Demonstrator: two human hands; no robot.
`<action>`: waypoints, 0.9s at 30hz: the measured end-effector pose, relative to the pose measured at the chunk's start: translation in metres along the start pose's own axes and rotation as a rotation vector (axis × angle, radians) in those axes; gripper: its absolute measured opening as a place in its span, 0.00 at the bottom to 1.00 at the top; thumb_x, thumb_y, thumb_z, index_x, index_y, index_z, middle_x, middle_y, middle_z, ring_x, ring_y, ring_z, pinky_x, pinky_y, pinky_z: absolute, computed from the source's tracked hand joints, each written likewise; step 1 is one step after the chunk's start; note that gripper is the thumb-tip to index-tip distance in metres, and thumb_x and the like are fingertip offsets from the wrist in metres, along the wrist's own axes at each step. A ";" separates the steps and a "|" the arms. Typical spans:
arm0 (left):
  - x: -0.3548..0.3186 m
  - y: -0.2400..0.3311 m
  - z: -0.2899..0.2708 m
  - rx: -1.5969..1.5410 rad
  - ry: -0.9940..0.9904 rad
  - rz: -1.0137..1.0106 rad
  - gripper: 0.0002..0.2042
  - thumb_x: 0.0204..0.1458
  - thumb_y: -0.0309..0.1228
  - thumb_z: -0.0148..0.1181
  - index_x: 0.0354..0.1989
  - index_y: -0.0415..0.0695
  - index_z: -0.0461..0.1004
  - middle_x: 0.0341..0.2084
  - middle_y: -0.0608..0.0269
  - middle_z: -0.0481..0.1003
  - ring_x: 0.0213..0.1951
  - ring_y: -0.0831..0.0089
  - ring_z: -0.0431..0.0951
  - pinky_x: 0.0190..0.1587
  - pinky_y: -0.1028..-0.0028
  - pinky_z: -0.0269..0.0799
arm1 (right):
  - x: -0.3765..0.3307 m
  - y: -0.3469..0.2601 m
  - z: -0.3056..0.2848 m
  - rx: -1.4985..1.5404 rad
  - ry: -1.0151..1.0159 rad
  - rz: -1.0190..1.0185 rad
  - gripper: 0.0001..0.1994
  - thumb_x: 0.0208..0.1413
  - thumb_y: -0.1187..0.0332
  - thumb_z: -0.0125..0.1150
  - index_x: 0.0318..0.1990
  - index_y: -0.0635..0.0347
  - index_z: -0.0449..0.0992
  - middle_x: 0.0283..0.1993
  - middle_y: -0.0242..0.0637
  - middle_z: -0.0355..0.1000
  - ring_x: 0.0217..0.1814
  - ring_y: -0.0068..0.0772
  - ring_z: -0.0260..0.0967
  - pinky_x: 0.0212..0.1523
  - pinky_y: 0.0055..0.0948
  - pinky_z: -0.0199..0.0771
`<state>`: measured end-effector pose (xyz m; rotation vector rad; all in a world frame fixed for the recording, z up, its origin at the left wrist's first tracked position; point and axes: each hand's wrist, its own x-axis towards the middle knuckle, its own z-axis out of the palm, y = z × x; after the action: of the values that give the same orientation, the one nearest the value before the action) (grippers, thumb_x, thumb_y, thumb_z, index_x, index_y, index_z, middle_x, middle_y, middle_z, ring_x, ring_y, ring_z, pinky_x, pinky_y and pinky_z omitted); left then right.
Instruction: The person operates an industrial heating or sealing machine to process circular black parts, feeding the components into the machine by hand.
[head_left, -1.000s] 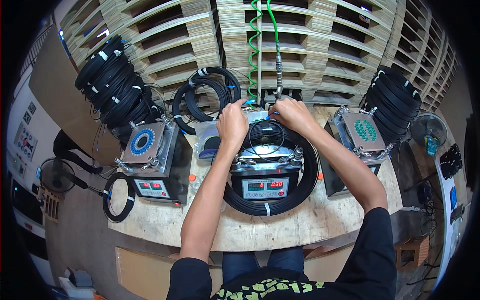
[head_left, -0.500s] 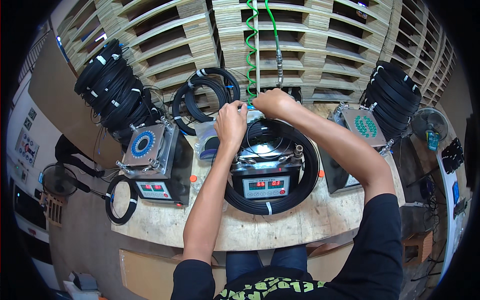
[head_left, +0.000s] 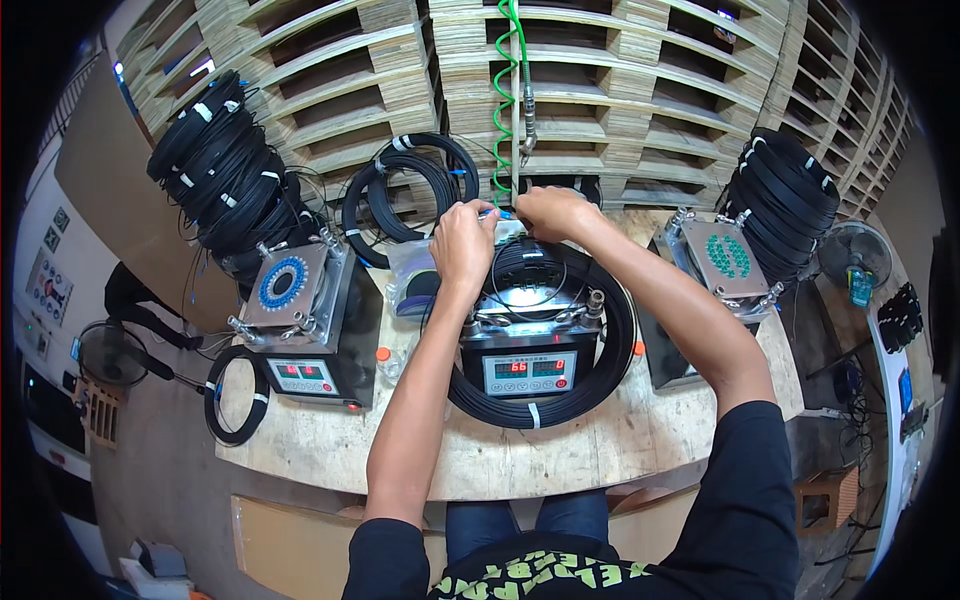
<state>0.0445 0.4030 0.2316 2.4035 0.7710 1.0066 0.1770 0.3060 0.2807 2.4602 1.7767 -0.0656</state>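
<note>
Blue connector [head_left: 505, 215] sits at the fingertips, at the far side of the middle machine [head_left: 530, 373], its long axis roughly left to right; which end leads cannot be told. Both forearms reach forward, hands nearly together: the left hand [head_left: 464, 242] pinches it, while the right hand's [head_left: 555, 213] grip is hidden. Three machines stand on one wooden table [head_left: 500, 470]; one black cable coil [head_left: 580, 408] loops around the middle one.

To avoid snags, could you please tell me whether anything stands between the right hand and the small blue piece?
Nothing visible does; the small blue piece is at the left hand, the right hand close beside it.
</note>
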 end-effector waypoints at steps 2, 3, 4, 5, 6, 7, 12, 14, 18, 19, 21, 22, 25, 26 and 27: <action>0.003 -0.001 0.001 -0.019 -0.023 0.028 0.11 0.52 0.38 0.65 0.38 0.46 0.83 0.28 0.50 0.79 0.34 0.53 0.80 0.38 0.57 0.74 | 0.001 0.004 0.003 0.085 -0.004 0.022 0.11 0.47 0.72 0.65 0.40 0.58 0.81 0.45 0.50 0.78 0.49 0.51 0.77 0.46 0.45 0.78; 0.005 -0.004 0.001 -0.029 -0.050 0.053 0.11 0.51 0.38 0.65 0.37 0.46 0.83 0.27 0.49 0.79 0.34 0.53 0.81 0.38 0.57 0.74 | 0.001 0.006 0.010 0.083 -0.004 0.021 0.11 0.47 0.72 0.65 0.40 0.58 0.81 0.45 0.50 0.78 0.49 0.51 0.77 0.46 0.45 0.78; 0.008 -0.005 -0.002 -0.030 -0.046 0.052 0.11 0.51 0.38 0.65 0.37 0.46 0.83 0.27 0.49 0.79 0.34 0.53 0.81 0.38 0.57 0.74 | -0.001 0.007 0.022 0.189 0.109 0.068 0.11 0.47 0.70 0.66 0.40 0.58 0.81 0.45 0.51 0.77 0.48 0.52 0.76 0.46 0.46 0.78; 0.011 -0.006 -0.006 -0.014 -0.120 0.085 0.11 0.51 0.37 0.65 0.37 0.45 0.83 0.27 0.48 0.79 0.34 0.52 0.81 0.38 0.57 0.74 | -0.004 0.008 0.033 0.295 0.222 0.115 0.12 0.47 0.68 0.67 0.40 0.58 0.81 0.45 0.52 0.77 0.48 0.53 0.76 0.46 0.47 0.77; 0.013 -0.002 -0.005 -0.008 -0.196 0.124 0.10 0.50 0.36 0.66 0.37 0.44 0.83 0.27 0.47 0.79 0.34 0.52 0.81 0.38 0.57 0.75 | -0.005 0.018 0.049 0.383 0.298 0.147 0.12 0.50 0.62 0.66 0.39 0.58 0.81 0.43 0.54 0.77 0.47 0.55 0.76 0.46 0.48 0.77; 0.014 -0.003 -0.010 -0.005 -0.190 0.121 0.10 0.50 0.36 0.66 0.37 0.44 0.83 0.27 0.47 0.79 0.34 0.52 0.81 0.38 0.57 0.75 | -0.018 0.004 0.043 0.482 0.370 0.275 0.14 0.56 0.57 0.60 0.38 0.59 0.82 0.41 0.55 0.77 0.44 0.58 0.76 0.45 0.49 0.76; 0.014 0.001 -0.019 0.055 -0.326 0.219 0.08 0.50 0.33 0.65 0.35 0.42 0.83 0.30 0.44 0.79 0.36 0.49 0.81 0.40 0.55 0.76 | -0.031 -0.005 0.045 0.557 0.495 0.352 0.19 0.62 0.55 0.53 0.35 0.63 0.83 0.34 0.58 0.76 0.40 0.61 0.76 0.44 0.51 0.76; 0.017 -0.002 -0.019 0.052 -0.355 0.268 0.08 0.49 0.31 0.66 0.35 0.42 0.83 0.30 0.44 0.79 0.35 0.49 0.81 0.40 0.56 0.76 | -0.030 -0.008 0.044 0.562 0.511 0.341 0.20 0.63 0.56 0.52 0.34 0.64 0.83 0.33 0.59 0.76 0.39 0.61 0.76 0.43 0.51 0.76; 0.024 -0.005 -0.016 0.036 -0.393 0.344 0.08 0.49 0.31 0.66 0.35 0.42 0.83 0.30 0.44 0.79 0.35 0.49 0.81 0.39 0.56 0.76 | -0.027 -0.006 0.045 0.554 0.520 0.344 0.20 0.63 0.56 0.52 0.33 0.64 0.82 0.32 0.59 0.76 0.38 0.61 0.76 0.43 0.51 0.76; 0.024 -0.003 -0.016 0.057 -0.385 0.378 0.07 0.48 0.30 0.66 0.34 0.41 0.83 0.29 0.44 0.79 0.35 0.49 0.81 0.39 0.56 0.76 | -0.027 -0.005 0.046 0.555 0.516 0.346 0.20 0.63 0.56 0.52 0.33 0.64 0.82 0.32 0.59 0.76 0.38 0.61 0.76 0.43 0.51 0.76; 0.026 -0.002 -0.014 0.078 -0.378 0.410 0.06 0.48 0.29 0.65 0.32 0.41 0.83 0.28 0.43 0.79 0.34 0.49 0.81 0.38 0.56 0.76 | -0.027 -0.003 0.046 0.563 0.499 0.341 0.20 0.63 0.56 0.52 0.33 0.64 0.82 0.32 0.59 0.76 0.38 0.62 0.75 0.42 0.51 0.76; 0.027 -0.003 -0.013 0.130 -0.377 0.445 0.05 0.48 0.28 0.65 0.30 0.40 0.82 0.27 0.43 0.78 0.34 0.49 0.81 0.37 0.55 0.76 | -0.027 -0.004 0.047 0.563 0.498 0.341 0.20 0.63 0.56 0.52 0.33 0.64 0.82 0.32 0.59 0.76 0.38 0.62 0.75 0.42 0.51 0.76; 0.029 -0.004 -0.012 0.167 -0.376 0.494 0.04 0.47 0.27 0.63 0.26 0.38 0.80 0.25 0.43 0.78 0.34 0.49 0.81 0.36 0.55 0.76 | -0.026 -0.005 0.047 0.573 0.504 0.351 0.20 0.63 0.56 0.52 0.33 0.65 0.82 0.32 0.60 0.75 0.38 0.62 0.75 0.42 0.52 0.76; 0.029 -0.004 -0.012 0.153 -0.377 0.508 0.04 0.46 0.26 0.62 0.24 0.38 0.79 0.24 0.43 0.78 0.33 0.49 0.81 0.35 0.56 0.77 | -0.024 -0.005 0.048 0.574 0.505 0.350 0.20 0.63 0.56 0.52 0.33 0.65 0.82 0.32 0.60 0.75 0.38 0.62 0.75 0.42 0.52 0.76; 0.029 -0.002 -0.014 0.152 -0.378 0.508 0.04 0.46 0.26 0.62 0.24 0.38 0.79 0.24 0.43 0.78 0.33 0.49 0.81 0.35 0.56 0.77 | -0.024 -0.004 0.048 0.575 0.506 0.348 0.20 0.63 0.56 0.52 0.33 0.65 0.82 0.31 0.60 0.75 0.38 0.62 0.75 0.42 0.51 0.76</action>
<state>0.0506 0.4251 0.2546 2.8786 0.1034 0.6353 0.1663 0.2790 0.2350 3.4254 1.6128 0.1006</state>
